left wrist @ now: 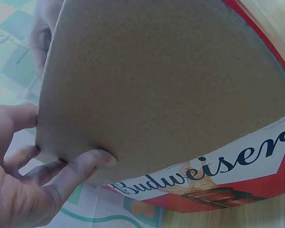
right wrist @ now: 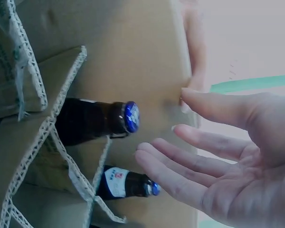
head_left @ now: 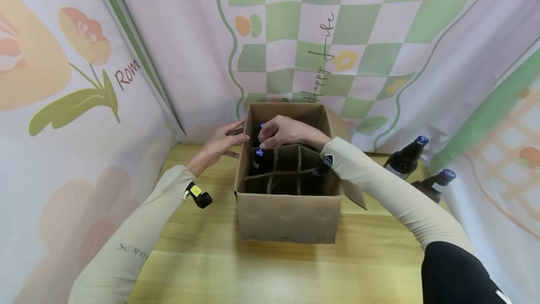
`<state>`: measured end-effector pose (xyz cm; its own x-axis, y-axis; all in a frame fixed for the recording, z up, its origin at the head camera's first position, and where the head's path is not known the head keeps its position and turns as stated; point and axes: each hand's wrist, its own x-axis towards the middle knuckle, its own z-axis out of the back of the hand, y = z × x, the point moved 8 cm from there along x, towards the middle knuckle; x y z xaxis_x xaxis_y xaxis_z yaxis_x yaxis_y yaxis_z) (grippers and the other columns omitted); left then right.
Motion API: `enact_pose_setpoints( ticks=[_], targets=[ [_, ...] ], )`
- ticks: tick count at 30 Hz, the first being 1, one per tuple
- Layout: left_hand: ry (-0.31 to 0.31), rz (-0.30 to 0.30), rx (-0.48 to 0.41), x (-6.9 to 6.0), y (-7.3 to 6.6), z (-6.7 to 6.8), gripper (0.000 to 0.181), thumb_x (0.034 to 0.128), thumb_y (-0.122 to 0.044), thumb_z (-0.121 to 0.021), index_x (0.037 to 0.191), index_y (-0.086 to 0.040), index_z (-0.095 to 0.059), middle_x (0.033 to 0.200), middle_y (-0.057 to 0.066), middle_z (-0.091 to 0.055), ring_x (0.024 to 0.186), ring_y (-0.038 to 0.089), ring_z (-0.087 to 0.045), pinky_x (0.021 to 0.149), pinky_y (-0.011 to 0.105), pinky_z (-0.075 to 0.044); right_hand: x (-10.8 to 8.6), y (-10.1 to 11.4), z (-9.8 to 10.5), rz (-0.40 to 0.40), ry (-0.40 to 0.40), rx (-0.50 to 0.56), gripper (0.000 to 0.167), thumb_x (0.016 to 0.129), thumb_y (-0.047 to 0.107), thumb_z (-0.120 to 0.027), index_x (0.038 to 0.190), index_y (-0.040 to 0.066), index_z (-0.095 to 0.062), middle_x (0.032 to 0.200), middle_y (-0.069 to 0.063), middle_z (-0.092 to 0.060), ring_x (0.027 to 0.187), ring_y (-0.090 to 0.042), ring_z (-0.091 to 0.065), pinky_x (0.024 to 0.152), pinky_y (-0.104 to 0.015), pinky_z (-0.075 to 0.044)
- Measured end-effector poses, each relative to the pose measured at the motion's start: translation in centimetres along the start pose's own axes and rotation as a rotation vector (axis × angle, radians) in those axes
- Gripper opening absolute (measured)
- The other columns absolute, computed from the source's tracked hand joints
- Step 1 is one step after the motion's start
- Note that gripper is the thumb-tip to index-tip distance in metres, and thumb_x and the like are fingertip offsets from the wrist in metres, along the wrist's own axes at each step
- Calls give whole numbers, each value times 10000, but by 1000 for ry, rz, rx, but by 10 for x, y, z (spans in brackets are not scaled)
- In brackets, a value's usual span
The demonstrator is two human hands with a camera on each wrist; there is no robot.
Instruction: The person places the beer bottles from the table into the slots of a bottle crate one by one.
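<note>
A brown cardboard box (head_left: 289, 217) with corrugated dividers (head_left: 287, 172) stands on the table. Inside, along its left side, two dark bottles with blue caps show: the nearer bottle (head_left: 255, 163) and the farther one (right wrist: 118, 181). Over these bottles my right hand (head_left: 281, 131) reaches in. In the right wrist view its fingers are spread and loosely bent, with nothing between them, close to the caps. From outside, my left hand (head_left: 219, 147) touches the box's left side. Its fingertips rest against a brown flap (left wrist: 156, 85) and its edge in the left wrist view.
Two more dark bottles with blue caps, one farther (head_left: 402, 159) and one nearer (head_left: 433, 186), stand right of the box. A right flap (head_left: 353, 193) sticks out towards them. Patterned curtains (head_left: 312, 50) hang behind the wooden table (head_left: 194, 247) and at both sides.
</note>
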<state>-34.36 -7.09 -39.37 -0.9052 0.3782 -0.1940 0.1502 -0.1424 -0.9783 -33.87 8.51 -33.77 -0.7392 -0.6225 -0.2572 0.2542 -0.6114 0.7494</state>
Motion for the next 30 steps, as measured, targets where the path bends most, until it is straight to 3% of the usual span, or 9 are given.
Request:
enact_pose_setpoints(
  ticks=[4, 11, 19, 24, 30],
  targets=[
    [1, 1, 6, -1, -3, 1, 736, 1025, -144, -644, 1664, -252, -293, 1683, 182, -332, 1408, 436, -499, 797, 390, -671, -6, -1, 12, 38, -43, 29, 336, 1007, 95, -680, 1281, -97, -647, 1249, -251, -712, 1086, -345, -718, 901, -407, -654],
    [-2, 12, -16, -1, -2, -1, 736, 1027, -128, -647, 1659, -269, -298, 1692, 159, -320, 1394, 411, -518, 759, 355, -672, -22, -8, 34, 46, -150, 53, 332, 1028, 83, -653, 1297, -110, -633, 1256, -264, -695, 1000, -281, -735, 910, -451, -651],
    [-7, 10, -12, -1, -1, 1, 734, 1031, -117, -634, 1659, -282, -292, 1700, 153, -304, 1387, 396, -531, 735, 336, -669, -41, -19, 50, 52, -259, 120, 297, 1014, 90, -683, 1257, -81, -657, 1234, -264, -707, 912, -173, -740, 776, -271, -660],
    [-15, 12, 3, -2, -1, 2, 718, 1039, -131, -626, 1658, -290, -298, 1697, 140, -316, 1387, 385, -532, 726, 326, -664, -52, -18, 59, 87, -305, 164, 293, 1003, 64, -691, 1242, -103, -653, 1231, -304, -700, 852, -83, -728, 766, -285, -666],
    [-8, 19, 12, -1, 0, 0, 703, 1052, -154, -619, 1658, -301, -294, 1706, 118, -304, 1400, 369, -520, 736, 322, -658, -68, -25, 71, 91, -375, 176, 284, 991, 5, -682, 1242, -121, -646, 1196, -325, -698, 841, -106, -727, 768, -285, -666]
  ],
)
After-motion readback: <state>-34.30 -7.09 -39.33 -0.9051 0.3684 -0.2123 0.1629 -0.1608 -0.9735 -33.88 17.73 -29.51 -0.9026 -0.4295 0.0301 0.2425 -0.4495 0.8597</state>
